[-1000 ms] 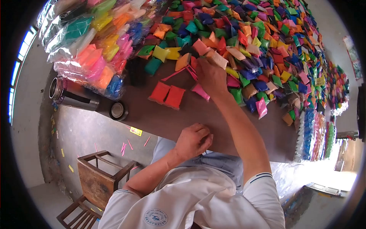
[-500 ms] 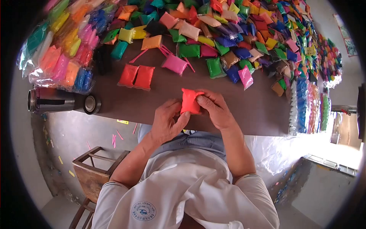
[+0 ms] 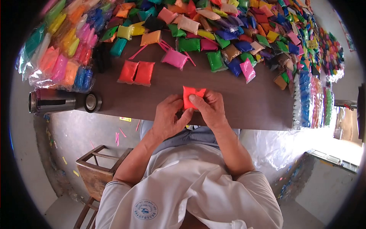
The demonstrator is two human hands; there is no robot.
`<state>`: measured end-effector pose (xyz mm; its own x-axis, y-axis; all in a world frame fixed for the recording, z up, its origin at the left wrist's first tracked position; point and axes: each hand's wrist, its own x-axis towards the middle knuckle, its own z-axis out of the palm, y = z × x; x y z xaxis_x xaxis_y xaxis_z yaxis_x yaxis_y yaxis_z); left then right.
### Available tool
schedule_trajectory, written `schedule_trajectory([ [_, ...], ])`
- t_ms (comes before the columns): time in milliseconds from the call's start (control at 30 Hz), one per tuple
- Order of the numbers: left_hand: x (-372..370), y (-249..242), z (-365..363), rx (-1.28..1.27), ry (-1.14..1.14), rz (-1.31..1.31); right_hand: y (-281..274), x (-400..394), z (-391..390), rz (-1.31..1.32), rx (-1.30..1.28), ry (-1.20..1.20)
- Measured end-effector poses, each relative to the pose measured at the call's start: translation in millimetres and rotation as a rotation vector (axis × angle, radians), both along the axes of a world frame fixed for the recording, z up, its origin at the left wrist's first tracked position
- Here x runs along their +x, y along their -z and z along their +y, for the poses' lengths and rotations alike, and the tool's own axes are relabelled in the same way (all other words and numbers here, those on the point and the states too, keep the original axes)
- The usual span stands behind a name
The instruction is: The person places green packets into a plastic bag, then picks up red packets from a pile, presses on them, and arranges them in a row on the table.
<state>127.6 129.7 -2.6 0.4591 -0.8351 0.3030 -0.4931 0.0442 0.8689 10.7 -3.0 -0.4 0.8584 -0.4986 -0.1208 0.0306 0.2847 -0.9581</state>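
Note:
A soft, bright red lump of modelling clay, with pulled-out corners, is between my hands just above the front part of the table. My left hand is closed on its left and lower edge, thumb and fingers pressed to it. From the other side my right hand grips it, the thumb lying across its face. Part of the clay is hidden behind the thumbs. Beyond my hands, two red clay packets lie side by side on the table. A pink packet rests near thin pink strips.
Colourful packets are heaped along the back of the brown table. Bagged packs fill the left end. A metal flask lies by a round lid. Upright plastic packs stand at the right. A wooden stool is lower left.
My right thumb has moved inward and down over the clay's face. The clay's upper edge now looks flatter and more angular. My view has shifted slightly.

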Motion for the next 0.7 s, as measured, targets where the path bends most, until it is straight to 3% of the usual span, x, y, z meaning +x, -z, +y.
schedule_trajectory([
  [133,1,-4,1,-0.015,0.018,0.122,-10,-8,-5,0.113,-0.056,-0.055],
  [200,-1,-10,0,-0.008,0.02,0.227,-11,-9,-9,0.028,0.177,-0.049],
  [267,0,-8,2,-0.006,0.03,0.171,-2,-14,-19,-0.006,0.317,-0.079],
  [467,6,4,3,-0.006,0.078,0.088,1,-8,-19,-0.177,0.354,-0.184],
  [700,5,-6,1,-0.034,0.099,0.126,-16,0,-18,-0.123,0.337,-0.225],
])
